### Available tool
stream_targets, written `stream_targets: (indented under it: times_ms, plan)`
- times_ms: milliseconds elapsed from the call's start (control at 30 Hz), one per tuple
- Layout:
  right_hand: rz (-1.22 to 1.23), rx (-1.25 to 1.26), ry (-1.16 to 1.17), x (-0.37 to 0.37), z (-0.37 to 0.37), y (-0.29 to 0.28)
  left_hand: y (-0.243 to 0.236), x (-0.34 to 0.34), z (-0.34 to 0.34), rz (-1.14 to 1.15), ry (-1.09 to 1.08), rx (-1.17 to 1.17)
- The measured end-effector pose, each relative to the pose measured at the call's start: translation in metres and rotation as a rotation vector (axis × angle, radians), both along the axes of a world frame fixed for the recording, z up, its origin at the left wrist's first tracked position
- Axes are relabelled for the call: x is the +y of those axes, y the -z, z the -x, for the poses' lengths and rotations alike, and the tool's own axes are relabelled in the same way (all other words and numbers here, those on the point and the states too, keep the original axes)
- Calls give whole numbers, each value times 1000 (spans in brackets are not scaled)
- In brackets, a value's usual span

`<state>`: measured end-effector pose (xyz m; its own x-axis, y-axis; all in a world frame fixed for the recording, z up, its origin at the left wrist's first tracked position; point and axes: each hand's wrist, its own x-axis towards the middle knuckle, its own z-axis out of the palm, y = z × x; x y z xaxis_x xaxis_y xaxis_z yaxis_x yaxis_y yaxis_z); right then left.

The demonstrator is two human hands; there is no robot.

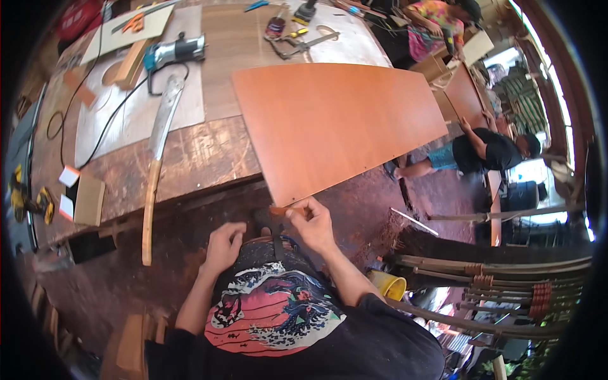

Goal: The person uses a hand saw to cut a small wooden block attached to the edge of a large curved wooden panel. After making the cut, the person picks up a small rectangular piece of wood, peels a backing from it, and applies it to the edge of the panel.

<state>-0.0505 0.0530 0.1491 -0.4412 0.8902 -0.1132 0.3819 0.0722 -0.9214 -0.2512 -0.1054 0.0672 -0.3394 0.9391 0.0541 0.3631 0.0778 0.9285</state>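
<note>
A large orange-brown wooden panel (335,120) lies on the workbench, its near corner sticking out past the front edge towards me. At that corner, my right hand (315,225) pinches a small reddish-brown strip (288,211) between thumb and fingers, against or just beside the panel's edge. Whether the strip is sandpaper or thin wood I cannot tell. My left hand (225,247) is held low in front of my body, to the left of the panel corner. Its fingers are loosely bent, the thumb apart, with nothing visible in them.
On the workbench (215,149) lie a machete (166,117) with its handle overhanging the front edge, a corded power tool (174,54), a clamp (304,45) and an open box (82,196). Two people work at the right, one by another panel (467,95). A yellow bucket (387,286) stands at my right.
</note>
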Motion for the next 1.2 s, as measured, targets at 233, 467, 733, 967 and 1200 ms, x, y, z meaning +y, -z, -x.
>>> stream_targets:
  times_ms: [233, 467, 733, 967, 1200]
  plan:
    - [-133, -331, -171, 29, 39, -8, 46, 51, -18, 75, 17, -760]
    - [-272, -604, -314, 27, 58, -11, 64, 72, -48, 145, -91, -1035]
    - [-302, -663, -312, 31, 47, 8, 51, 75, -55, 12, -139, -628]
    - [-441, -759, -329, 23, 54, 5, 66, 78, -60, -241, -247, -209]
    - [-462, -736, -262, 15, 50, 4, 67, 81, -40, -322, -101, -128]
